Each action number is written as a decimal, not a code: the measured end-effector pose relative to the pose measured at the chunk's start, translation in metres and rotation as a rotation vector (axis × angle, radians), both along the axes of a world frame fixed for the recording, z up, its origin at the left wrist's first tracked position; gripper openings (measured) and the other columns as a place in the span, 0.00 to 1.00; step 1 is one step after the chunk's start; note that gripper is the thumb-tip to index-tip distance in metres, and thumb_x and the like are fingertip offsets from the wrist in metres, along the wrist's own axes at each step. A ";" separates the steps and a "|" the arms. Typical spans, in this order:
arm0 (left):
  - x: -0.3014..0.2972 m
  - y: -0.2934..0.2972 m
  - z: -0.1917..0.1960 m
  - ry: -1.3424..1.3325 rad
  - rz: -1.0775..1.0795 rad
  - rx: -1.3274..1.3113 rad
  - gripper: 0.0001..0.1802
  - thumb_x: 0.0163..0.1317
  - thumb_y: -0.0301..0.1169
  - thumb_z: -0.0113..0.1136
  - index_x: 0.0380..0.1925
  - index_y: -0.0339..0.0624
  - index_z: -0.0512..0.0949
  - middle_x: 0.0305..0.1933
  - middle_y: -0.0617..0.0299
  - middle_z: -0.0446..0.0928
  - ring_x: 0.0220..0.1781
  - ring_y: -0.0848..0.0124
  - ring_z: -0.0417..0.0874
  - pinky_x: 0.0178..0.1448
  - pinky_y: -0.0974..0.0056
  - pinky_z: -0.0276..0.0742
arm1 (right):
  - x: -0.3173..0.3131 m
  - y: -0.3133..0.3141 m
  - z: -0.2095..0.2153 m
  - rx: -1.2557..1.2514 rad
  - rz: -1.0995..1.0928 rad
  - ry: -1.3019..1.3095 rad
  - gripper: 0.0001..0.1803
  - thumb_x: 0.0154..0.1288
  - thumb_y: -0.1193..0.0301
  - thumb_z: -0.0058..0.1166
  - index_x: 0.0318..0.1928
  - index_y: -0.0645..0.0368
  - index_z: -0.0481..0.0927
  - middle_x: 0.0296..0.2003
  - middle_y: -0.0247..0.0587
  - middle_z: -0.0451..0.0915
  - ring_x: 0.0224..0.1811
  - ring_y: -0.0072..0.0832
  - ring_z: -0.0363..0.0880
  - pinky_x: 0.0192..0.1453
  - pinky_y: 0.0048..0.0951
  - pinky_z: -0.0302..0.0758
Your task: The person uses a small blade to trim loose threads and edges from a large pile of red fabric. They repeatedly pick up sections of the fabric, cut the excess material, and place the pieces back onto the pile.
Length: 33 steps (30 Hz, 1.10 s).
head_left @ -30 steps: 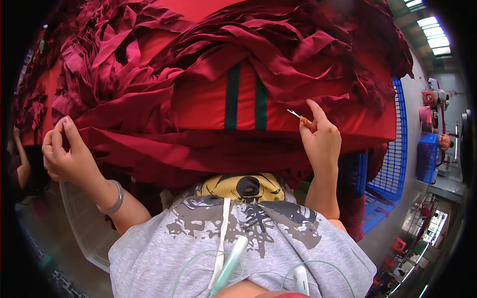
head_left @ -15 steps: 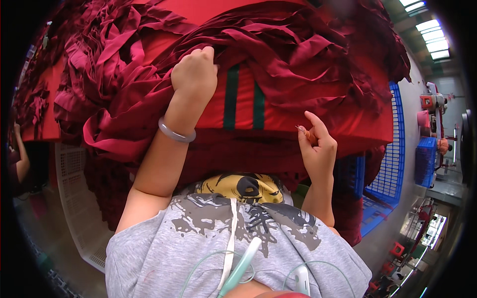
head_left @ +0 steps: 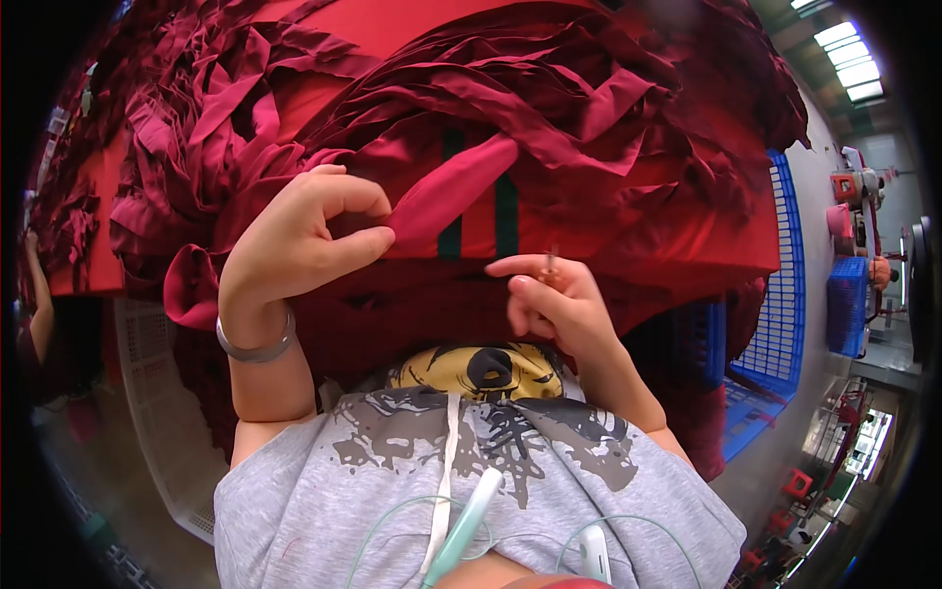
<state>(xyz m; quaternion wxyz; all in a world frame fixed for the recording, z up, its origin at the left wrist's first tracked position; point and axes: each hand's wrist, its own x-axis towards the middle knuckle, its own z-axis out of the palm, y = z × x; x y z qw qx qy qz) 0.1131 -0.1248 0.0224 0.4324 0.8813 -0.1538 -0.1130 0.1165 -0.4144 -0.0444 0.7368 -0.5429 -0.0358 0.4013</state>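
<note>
The right hand [head_left: 554, 302] has shifted left since half a second ago, to the middle of the near edge of the surface [head_left: 478, 234], its grip closed around a small orange-handled tool [head_left: 550, 276]. The left hand [head_left: 304, 234] has drawn back from the cloth heap [head_left: 608, 83], grip clamped on a maroon strip [head_left: 451, 191] now slanting across the green stripes [head_left: 506, 221].

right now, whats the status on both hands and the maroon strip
Left hand pinching maroon strip. Right hand holding small tool, blurred. Strip crossing dark green bands; loose maroon cloth heaped beyond.
</note>
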 end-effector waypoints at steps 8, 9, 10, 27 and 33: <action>-0.009 0.005 -0.010 -0.320 -0.223 -0.128 0.08 0.46 0.27 0.71 0.24 0.39 0.80 0.21 0.62 0.74 0.23 0.67 0.72 0.50 0.59 0.65 | 0.027 0.050 -0.034 0.618 -0.103 0.298 0.18 0.68 0.67 0.48 0.55 0.62 0.71 0.22 0.36 0.74 0.15 0.18 0.62 0.20 0.23 0.56; -0.011 0.002 -0.007 -0.286 -0.224 -0.285 0.09 0.43 0.24 0.73 0.25 0.40 0.81 0.22 0.64 0.74 0.25 0.68 0.73 0.48 0.59 0.65 | 0.028 0.048 -0.033 0.672 -0.199 0.196 0.19 0.68 0.67 0.48 0.56 0.62 0.69 0.23 0.35 0.74 0.17 0.20 0.65 0.22 0.24 0.59; -0.015 0.002 -0.011 -0.276 -0.182 -0.304 0.09 0.42 0.24 0.73 0.25 0.39 0.81 0.22 0.64 0.74 0.25 0.68 0.72 0.46 0.60 0.65 | 0.032 0.041 -0.028 0.691 -0.255 0.106 0.18 0.67 0.65 0.48 0.54 0.59 0.71 0.28 0.35 0.74 0.20 0.20 0.66 0.24 0.25 0.60; -0.034 0.004 -0.011 -0.134 -0.040 -0.449 0.08 0.39 0.22 0.63 0.24 0.34 0.81 0.20 0.63 0.76 0.25 0.69 0.74 0.41 0.65 0.65 | 0.058 -0.100 -0.009 0.737 -0.608 0.237 0.06 0.67 0.67 0.54 0.39 0.54 0.79 0.37 0.30 0.79 0.28 0.21 0.69 0.27 0.23 0.60; -0.040 0.010 -0.005 -0.207 -0.092 -0.445 0.11 0.40 0.31 0.66 0.19 0.37 0.76 0.20 0.62 0.75 0.24 0.68 0.74 0.54 0.61 0.63 | 0.029 -0.104 -0.020 0.488 -0.765 0.342 0.09 0.68 0.71 0.50 0.47 0.53 0.76 0.34 0.29 0.79 0.24 0.20 0.69 0.25 0.22 0.62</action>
